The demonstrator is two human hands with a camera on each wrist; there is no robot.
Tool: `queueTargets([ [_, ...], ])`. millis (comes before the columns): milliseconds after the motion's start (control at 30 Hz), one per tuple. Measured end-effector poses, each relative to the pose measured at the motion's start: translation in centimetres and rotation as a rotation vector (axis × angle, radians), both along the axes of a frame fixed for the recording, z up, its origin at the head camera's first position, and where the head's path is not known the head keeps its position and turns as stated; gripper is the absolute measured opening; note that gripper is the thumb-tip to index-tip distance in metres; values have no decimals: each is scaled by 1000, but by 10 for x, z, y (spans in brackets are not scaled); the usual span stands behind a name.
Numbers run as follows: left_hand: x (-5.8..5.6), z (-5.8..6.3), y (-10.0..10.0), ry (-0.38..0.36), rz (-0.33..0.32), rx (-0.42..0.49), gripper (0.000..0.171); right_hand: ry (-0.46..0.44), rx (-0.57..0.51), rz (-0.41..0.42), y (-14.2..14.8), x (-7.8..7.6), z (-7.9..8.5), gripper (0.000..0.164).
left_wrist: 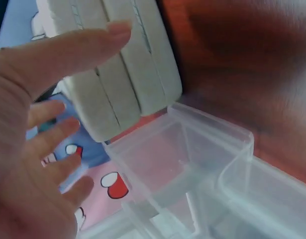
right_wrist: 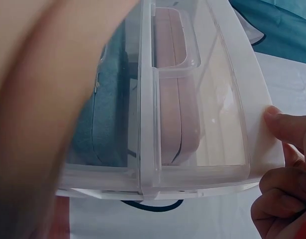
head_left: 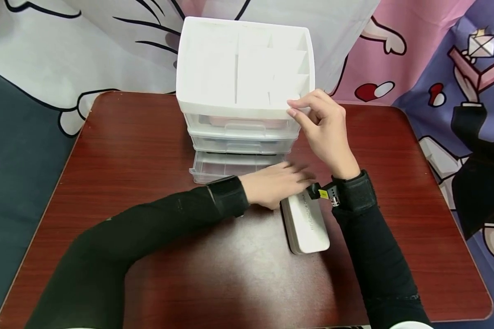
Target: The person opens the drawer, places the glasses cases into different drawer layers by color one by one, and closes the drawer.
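Observation:
A white drawer organizer [head_left: 247,73] with clear drawers stands at the back of the table. Thumb and fingertips of my right hand [head_left: 327,130] pinch its front right top corner. Its bottom drawer [head_left: 214,169] is pulled out. My left hand [head_left: 276,183], blurred, is in front of that drawer with fingers spread and relaxed. It overlaps the far end of a long white case [head_left: 308,226] lying on the table. In the left wrist view, the thumb passes across the white case [left_wrist: 135,69], and the clear drawer [left_wrist: 192,154] has no contents showing in its visible part.
Through the clear upper drawers, the right wrist view shows a pink case [right_wrist: 175,109] and a teal case [right_wrist: 108,119]. The organizer's top is a tray split into compartments. Brown tabletop [head_left: 148,132] surrounds it, with a patterned cloth [head_left: 354,55] behind.

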State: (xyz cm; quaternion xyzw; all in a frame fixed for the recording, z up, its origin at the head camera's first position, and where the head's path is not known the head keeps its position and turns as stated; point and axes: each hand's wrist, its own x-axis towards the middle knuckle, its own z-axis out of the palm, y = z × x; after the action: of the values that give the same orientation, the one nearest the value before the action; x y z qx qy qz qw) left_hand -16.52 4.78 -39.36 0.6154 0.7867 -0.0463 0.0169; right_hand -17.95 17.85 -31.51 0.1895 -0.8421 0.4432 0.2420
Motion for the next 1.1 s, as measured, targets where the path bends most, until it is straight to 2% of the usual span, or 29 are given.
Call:
queueTargets([
  [167, -7, -1, 15, 25, -65, -62, 39, -3, 7, 1, 1, -1, -1, 15],
  [267, -10, -2, 23, 23, -82, -111, 31, -6, 4, 3, 1, -1, -1, 15],
  [467, -15, -1, 35, 14, -113, -210, 38, -11, -3, 5, 0, 0, -1, 15],
  [700, -12, 0, 37, 95, -136, -270, 35, -7, -7, 9, -2, 1, 2, 15],
  [867, -4, -2, 30, 141, -133, -225, 36, -8, 0, 5, -1, 1, 2, 15],
  [967, 1, -4, 25, 122, -101, -207, 39, -4, 1, 6, -1, 2, 2, 16],
  [1100, 9, -7, 15, 78, -39, -192, 52, 9, -6, 12, -2, 3, 3, 15],
])
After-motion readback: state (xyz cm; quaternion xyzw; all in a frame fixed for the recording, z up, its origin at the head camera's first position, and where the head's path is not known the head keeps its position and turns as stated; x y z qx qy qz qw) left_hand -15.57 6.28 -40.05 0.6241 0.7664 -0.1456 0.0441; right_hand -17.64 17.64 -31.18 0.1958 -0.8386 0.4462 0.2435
